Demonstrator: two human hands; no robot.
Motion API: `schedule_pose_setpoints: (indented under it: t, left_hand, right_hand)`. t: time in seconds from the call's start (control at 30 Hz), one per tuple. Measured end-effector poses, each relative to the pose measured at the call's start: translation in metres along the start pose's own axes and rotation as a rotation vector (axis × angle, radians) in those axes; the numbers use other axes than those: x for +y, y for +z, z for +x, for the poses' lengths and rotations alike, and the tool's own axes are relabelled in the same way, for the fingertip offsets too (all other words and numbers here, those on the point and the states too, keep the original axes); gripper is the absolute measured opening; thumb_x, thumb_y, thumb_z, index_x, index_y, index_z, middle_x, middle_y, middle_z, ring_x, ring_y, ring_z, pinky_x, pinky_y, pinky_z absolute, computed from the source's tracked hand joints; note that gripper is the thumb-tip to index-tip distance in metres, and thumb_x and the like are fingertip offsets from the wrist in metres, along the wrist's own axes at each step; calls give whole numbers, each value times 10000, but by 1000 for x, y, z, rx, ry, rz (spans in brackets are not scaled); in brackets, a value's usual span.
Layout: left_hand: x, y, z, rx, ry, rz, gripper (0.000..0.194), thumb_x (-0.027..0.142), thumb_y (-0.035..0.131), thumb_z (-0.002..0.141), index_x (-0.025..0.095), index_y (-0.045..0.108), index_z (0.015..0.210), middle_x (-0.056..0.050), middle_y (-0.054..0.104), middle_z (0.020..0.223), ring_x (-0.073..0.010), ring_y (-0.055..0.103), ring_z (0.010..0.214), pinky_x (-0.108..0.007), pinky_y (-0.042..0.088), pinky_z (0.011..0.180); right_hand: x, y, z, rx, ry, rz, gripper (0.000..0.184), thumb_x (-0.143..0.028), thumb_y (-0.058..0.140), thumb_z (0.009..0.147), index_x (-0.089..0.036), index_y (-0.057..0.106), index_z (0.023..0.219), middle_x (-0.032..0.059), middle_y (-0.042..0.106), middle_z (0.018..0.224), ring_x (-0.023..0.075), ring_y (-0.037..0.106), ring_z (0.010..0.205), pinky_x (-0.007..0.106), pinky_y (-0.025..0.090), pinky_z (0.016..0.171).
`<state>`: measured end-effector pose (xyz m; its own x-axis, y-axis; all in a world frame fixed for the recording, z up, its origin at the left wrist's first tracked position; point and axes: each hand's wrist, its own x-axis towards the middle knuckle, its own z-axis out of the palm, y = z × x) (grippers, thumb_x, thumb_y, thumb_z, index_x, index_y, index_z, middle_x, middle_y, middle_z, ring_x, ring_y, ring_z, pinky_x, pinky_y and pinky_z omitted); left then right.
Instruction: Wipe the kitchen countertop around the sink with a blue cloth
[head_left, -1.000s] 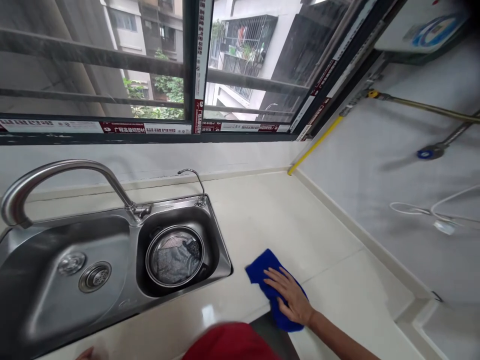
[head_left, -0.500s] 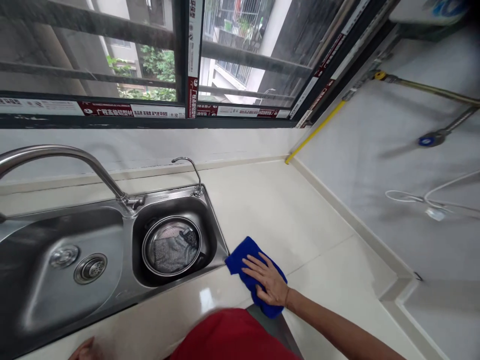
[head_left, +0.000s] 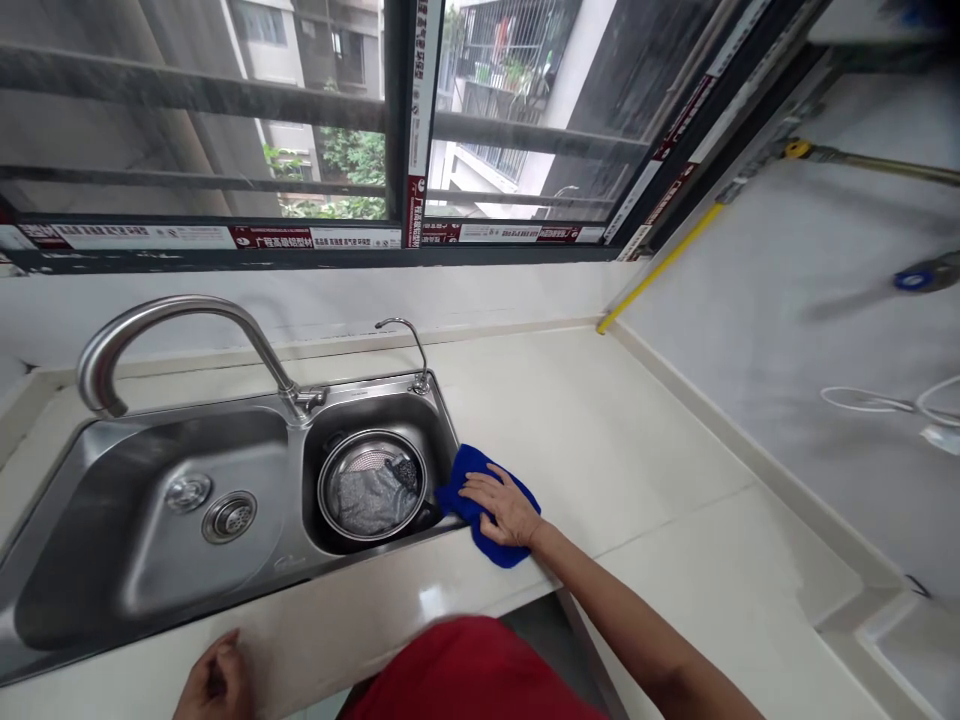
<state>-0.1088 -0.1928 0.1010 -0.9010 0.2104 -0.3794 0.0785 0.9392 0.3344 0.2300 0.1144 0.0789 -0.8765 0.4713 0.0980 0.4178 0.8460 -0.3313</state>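
I have right hand [head_left: 506, 512] spread flat on cloth [head_left: 471, 465], lower centre, at sink [head_left: 294, 480] rim; left hand [head_left: 217, 678] curled, lower left, can't tell grip.

Cloth [head_left: 471, 465]: slid leftward over the last second, from right of centre to the sink [head_left: 296, 440]; its left corner now laps the right rim.
Right hand [head_left: 506, 508]: gone left and a little up with it, nearer mid-frame.
Left hand [head_left: 217, 680]: a sliver at the bottom edge a second ago; now curled fingers show, lower left.
Tap [head_left: 96, 372]: its bend, cut by the left edge half a second ago, shows whole.
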Motion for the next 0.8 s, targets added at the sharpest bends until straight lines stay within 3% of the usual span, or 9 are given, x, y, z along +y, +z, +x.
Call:
schedule_pose_setpoints:
  t: [0.17, 0.4, 0.6, 0.8]
  left_hand:
    - [0, -1, -3, 47, -19, -14, 582, 577, 323, 862, 278, 657, 1234, -75, 745, 1055, -181, 480, 530, -326, 381, 550]
    - [-9, 13, -4, 293, 62, -56, 519, 560, 358, 870, 290, 696, 1156, -40, 761, 912, -191, 537, 575, -299, 368, 533]
    - [-3, 5, -7, 200, 43, -38, 521, 562, 378, 861, 271, 700, 1150, -55, 761, 948, -164, 481, 531, -290, 364, 511]
    - [2, 0, -8, 146, 9, -10, 559, 603, 360, 858, 287, 693, 1177, -70, 759, 999, -160, 444, 505, -320, 382, 534]
  right_hand:
    - [-12, 8, -1, 66, 69, -14, 567, -186, 483, 733, -215, 598, 1287, 80, 658, 1310, 251, 477, 1366, 543, 155, 1243]
    - [-47, 25, -25, 187, 166, 66, 488, -190, 508, 696, -224, 603, 1173, 72, 694, 1122, 243, 605, 1128, 537, 194, 1223]
    - [-65, 32, -1, 133, 132, 149, 482, -214, 510, 676, -225, 628, 1143, 59, 713, 1042, 232, 629, 1016, 525, 238, 1195]
    - [-94, 49, 26, 48, -47, 276, 554, -226, 519, 703, -258, 595, 1250, 44, 703, 1221, 205, 615, 1149, 464, 271, 1179]
